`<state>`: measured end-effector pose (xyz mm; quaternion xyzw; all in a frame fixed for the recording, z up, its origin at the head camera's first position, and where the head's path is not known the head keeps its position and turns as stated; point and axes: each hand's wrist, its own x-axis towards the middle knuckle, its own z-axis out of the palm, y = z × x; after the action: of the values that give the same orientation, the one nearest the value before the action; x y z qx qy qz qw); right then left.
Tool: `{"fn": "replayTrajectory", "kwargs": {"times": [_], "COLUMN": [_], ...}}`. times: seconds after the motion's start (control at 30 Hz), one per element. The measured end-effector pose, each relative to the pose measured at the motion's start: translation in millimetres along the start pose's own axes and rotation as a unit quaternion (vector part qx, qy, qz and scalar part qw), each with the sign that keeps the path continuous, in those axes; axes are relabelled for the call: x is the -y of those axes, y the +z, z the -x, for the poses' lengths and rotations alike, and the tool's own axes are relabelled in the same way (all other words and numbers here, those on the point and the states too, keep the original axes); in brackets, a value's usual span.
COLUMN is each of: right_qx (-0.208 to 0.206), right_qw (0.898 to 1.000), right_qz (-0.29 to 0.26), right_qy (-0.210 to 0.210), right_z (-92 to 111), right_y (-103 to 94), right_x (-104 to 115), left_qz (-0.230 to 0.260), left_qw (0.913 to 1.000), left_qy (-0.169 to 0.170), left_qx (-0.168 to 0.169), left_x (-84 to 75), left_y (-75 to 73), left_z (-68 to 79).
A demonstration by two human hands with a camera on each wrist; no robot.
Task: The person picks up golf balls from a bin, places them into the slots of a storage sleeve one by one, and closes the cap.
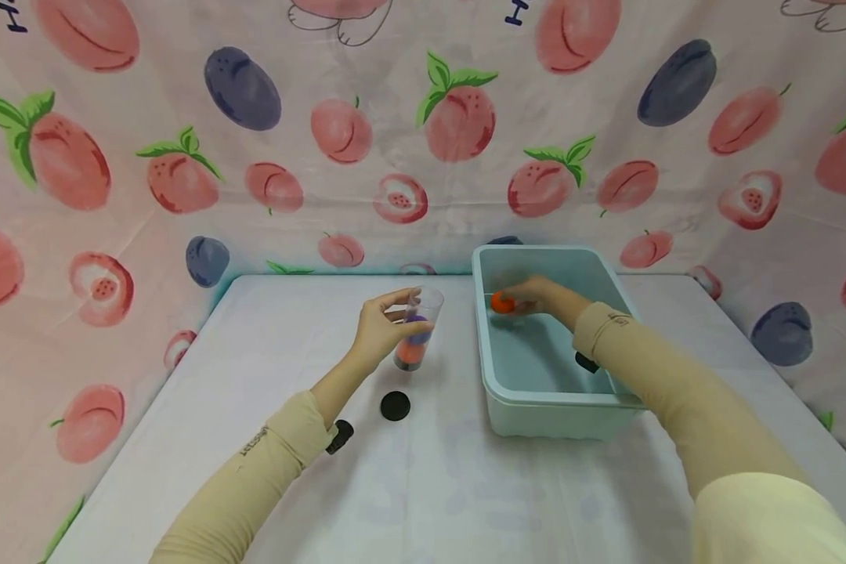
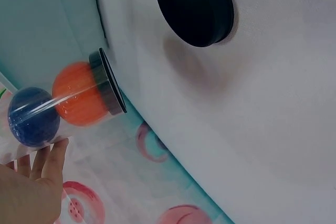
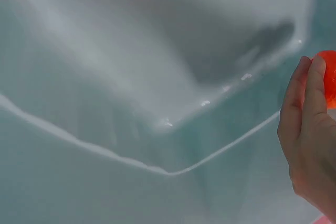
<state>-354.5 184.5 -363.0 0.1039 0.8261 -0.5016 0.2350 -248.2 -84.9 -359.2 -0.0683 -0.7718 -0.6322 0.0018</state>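
Note:
My left hand [image 1: 381,329] grips a clear plastic tube [image 1: 430,301], which stands slightly tilted above the white table. Inside it a dark blue ball [image 2: 34,116] sits against an orange ball [image 2: 80,94], and a black cap [image 2: 109,83] closes the bottom end. The upper end looks uncapped. On the table just below the tube lies a round black lid [image 1: 395,406]. My right hand [image 1: 536,295] is inside the pale blue bin [image 1: 564,398], holding another orange ball [image 1: 502,303] near its left wall. The thumb is hidden in the right wrist view.
The bin stands right of centre on the white table [image 1: 423,486], its raised walls around my right hand. A fruit-printed cloth [image 1: 409,117] hangs behind the table and down its sides. A black wrist device [image 1: 340,436] shows by my left sleeve.

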Motion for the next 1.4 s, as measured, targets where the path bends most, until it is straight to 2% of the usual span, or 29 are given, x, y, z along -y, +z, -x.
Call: {"fn": "replayTrajectory", "kwargs": {"times": [0.4, 0.6, 1.1, 1.4], "right_qx": [0.058, 0.073, 0.127, 0.155], "right_qw": [0.997, 0.993, 0.982, 0.977], "right_qz": [-0.052, -0.092, -0.115, -0.110], "right_qy": [-0.029, -0.025, -0.076, -0.099], "right_z": [27, 41, 79, 100], "right_y": [-9.4, -11.5, -16.7, -6.1], "right_x": [20, 28, 47, 57], "left_qz": [-0.001, 0.000, 0.007, 0.011], "left_qw": [1.0000, 1.0000, 0.9999, 0.9995], "left_qy": [0.000, 0.006, 0.006, 0.009], "left_qx": [0.003, 0.002, 0.010, 0.026], "left_x": [1.2, 2.0, 1.2, -1.1], "left_y": [4.3, 5.4, 17.1, 24.0], "left_z": [-1.9, -3.4, -4.1, -6.0]}}
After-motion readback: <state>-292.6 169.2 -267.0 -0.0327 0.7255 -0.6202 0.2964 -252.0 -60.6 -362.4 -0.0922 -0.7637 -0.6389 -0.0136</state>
